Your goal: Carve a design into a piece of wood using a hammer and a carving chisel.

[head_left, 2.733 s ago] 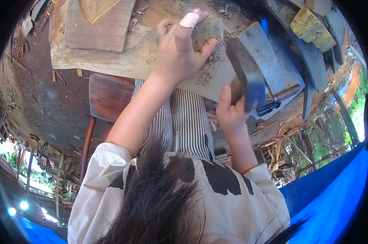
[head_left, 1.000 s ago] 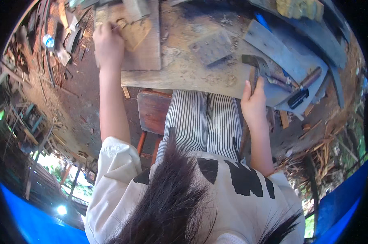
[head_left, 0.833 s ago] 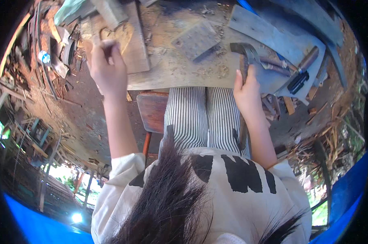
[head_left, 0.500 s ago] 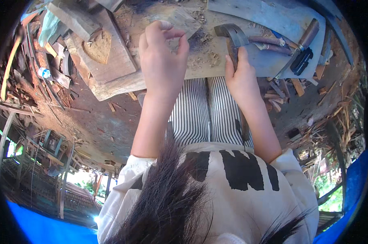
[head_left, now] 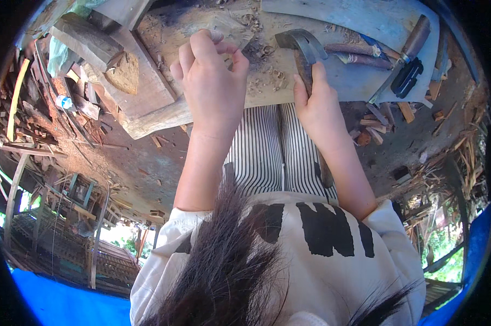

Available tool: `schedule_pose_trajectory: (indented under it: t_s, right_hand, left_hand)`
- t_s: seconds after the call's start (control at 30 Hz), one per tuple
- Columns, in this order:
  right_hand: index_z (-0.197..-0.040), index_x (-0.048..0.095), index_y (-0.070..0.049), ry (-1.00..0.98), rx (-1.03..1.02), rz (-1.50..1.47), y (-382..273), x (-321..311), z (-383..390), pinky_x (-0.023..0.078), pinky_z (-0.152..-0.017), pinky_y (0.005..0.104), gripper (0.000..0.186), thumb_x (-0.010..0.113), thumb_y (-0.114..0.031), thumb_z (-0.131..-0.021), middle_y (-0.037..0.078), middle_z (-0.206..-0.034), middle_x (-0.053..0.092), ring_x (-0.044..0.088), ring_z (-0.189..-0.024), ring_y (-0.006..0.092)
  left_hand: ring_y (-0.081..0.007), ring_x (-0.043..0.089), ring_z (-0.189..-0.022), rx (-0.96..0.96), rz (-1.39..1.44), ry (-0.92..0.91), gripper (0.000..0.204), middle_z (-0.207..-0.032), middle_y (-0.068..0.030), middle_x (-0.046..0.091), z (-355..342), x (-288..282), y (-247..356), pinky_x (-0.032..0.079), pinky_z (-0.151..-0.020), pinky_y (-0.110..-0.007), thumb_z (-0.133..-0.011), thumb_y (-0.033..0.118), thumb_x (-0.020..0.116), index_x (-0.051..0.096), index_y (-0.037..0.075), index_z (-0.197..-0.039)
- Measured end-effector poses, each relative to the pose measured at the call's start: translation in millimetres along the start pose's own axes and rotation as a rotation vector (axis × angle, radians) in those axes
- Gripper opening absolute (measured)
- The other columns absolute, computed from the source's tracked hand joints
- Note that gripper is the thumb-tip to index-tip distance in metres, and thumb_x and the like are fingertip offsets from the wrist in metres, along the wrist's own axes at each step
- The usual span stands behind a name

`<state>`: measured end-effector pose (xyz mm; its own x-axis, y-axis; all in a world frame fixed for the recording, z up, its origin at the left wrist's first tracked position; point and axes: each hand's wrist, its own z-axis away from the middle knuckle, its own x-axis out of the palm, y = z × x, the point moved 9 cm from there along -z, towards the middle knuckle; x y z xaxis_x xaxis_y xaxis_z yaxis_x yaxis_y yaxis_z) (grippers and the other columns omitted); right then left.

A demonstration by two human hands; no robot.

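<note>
My right hand (head_left: 322,111) is wrapped round the wooden handle of a claw hammer (head_left: 301,43), high up near the metal head. The handle runs down over my striped trousers. My left hand (head_left: 213,81) hovers over the near edge of the wooden workbench (head_left: 260,98), its fingers curled with thumb and fingertips drawn together. What they pinch, if anything, is too small to make out. A pale wrapping (head_left: 216,37) shows on one finger of that hand. Wood shavings (head_left: 278,80) lie on the bench between the two hands.
Thick boards (head_left: 148,87) and a wood block (head_left: 85,41) are stacked at the bench's left. On the right lie a wooden-handled blade (head_left: 416,38), a black clip-like object (head_left: 407,79), and wrapped-handled tools (head_left: 359,50). Wood scraps (head_left: 373,127) litter the ground.
Both hands and the hammer have shifted slightly left in the picture, while the surroundings shift a little too. My left hand's fingers curl a bit differently; the hammer grip is unchanged.
</note>
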<state>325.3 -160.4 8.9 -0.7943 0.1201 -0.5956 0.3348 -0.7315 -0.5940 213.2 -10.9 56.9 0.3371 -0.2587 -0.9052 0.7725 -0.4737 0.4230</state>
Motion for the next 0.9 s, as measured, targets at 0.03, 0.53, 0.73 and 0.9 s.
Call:
schedule_pose_trajectory:
  t_s: [0.03,0.53,0.73,0.9]
  right_hand:
    - [-0.114,0.043,0.003,0.008,-0.021,-0.011,-2,0,0,0.05,-0.059,0.0554,0.032,0.056,-0.02,-0.096,0.03,-0.073,0.062,0.062,-0.072,0.0502]
    - [-0.123,0.045,0.001,-0.038,-0.233,-0.151,-29,-16,15,0.051,-0.058,0.0488,0.037,0.061,-0.014,-0.093,0.025,-0.075,0.064,0.065,-0.069,0.0456]
    - [-0.129,0.043,0.002,-0.011,-0.344,-0.125,-53,-21,24,0.052,-0.057,0.0447,0.045,0.063,-0.009,-0.091,0.021,-0.078,0.066,0.067,-0.068,0.0412]
    - [-0.128,0.043,0.006,-0.034,-0.369,-0.047,-59,-22,25,0.052,-0.055,0.0391,0.044,0.063,-0.008,-0.091,0.02,-0.076,0.066,0.069,-0.064,0.0362]
  left_hand:
    - [-0.024,0.056,-0.102,-0.005,-0.005,0.0,0.039,-0.089,0.0013,0.07,-1,0,-1,0.035,-0.091,-0.042,-0.077,0.008,0.072,0.05,0.004,-0.109]
    - [-0.0132,0.053,-0.111,0.148,-0.055,0.249,0.045,-0.088,0.0101,0.069,15,10,-8,0.024,-0.094,-0.04,-0.077,0.018,0.079,0.053,0.009,-0.113]
    - [-0.012,0.054,-0.112,0.201,0.099,0.271,0.045,-0.091,0.0114,0.069,22,17,-13,0.024,-0.095,-0.041,-0.075,0.019,0.081,0.052,0.011,-0.108]
    - [-0.0135,0.058,-0.108,0.194,0.171,0.391,0.047,-0.092,0.0099,0.07,22,19,-24,0.025,-0.095,-0.042,-0.073,0.016,0.082,0.05,0.009,-0.107]
